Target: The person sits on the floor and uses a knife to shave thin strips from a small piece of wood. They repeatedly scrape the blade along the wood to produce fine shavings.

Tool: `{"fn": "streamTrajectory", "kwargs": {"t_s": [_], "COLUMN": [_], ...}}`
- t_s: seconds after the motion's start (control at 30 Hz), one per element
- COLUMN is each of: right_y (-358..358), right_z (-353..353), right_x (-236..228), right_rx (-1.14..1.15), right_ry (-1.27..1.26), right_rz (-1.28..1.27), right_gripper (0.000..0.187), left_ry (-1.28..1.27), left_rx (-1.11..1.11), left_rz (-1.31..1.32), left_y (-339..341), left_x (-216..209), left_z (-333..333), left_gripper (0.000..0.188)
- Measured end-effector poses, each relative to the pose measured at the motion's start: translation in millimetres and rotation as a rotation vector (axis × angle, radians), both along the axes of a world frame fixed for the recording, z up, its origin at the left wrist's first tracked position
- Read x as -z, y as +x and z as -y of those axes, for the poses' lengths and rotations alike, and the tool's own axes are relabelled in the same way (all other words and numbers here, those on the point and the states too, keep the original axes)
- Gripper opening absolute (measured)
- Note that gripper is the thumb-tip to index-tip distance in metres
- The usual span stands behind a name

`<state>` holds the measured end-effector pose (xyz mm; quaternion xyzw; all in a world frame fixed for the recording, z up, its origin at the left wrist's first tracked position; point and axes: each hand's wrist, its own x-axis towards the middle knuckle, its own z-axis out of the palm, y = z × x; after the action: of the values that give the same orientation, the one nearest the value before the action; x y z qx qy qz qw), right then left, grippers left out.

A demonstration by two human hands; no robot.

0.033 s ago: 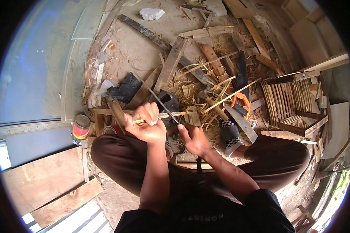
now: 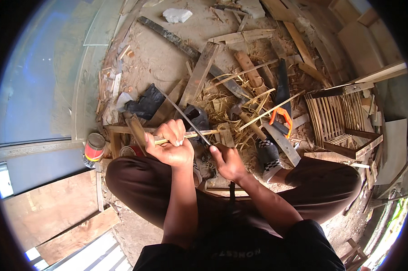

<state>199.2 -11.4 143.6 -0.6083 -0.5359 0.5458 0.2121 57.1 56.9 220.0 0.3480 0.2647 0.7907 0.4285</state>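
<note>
My left hand is closed round a pale, narrow strip of wood or bamboo, which sticks out to the right past my fingers. Closed too, my right hand grips a long knife; its handle is hidden in my palm. The thin blade points away to the far left and crosses the strip just right of my left hand. It appears to touch the strip, though I cannot tell whether it cuts in. Below the far end of the strip stands an upright wood block.
Curled shavings cover the floor between my feet. A hammer and an orange-handled saw lie to the right, near a slatted wooden frame. At the left stands a red can. Boards lie ahead.
My right hand and the knife have shifted slightly to the right and toward me. My left hand and the strip have stayed in place.
</note>
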Motion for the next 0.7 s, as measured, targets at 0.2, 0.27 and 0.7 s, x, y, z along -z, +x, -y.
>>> {"fn": "streamTrajectory", "kwargs": {"t_s": [0.2,0.27,0.7], "right_y": [59,60,18], "right_z": [41,36,16], "right_x": [180,172,15], "right_rx": [0.039,0.143,0.025], "right_ry": [-0.182,-0.431,-0.089], "right_rz": [0.455,0.132,-0.111], "right_gripper": [0.083,0.080,0.066], "left_ry": [-0.010,-0.014,-0.047], "left_rx": [0.005,-0.027,-0.121], "left_rz": [0.030,0.003,0.003], "left_y": [4,4,-1], "left_x": [3,4,4], "left_z": [-9,-9,-11], "left_gripper": [0.064,0.064,0.066]}}
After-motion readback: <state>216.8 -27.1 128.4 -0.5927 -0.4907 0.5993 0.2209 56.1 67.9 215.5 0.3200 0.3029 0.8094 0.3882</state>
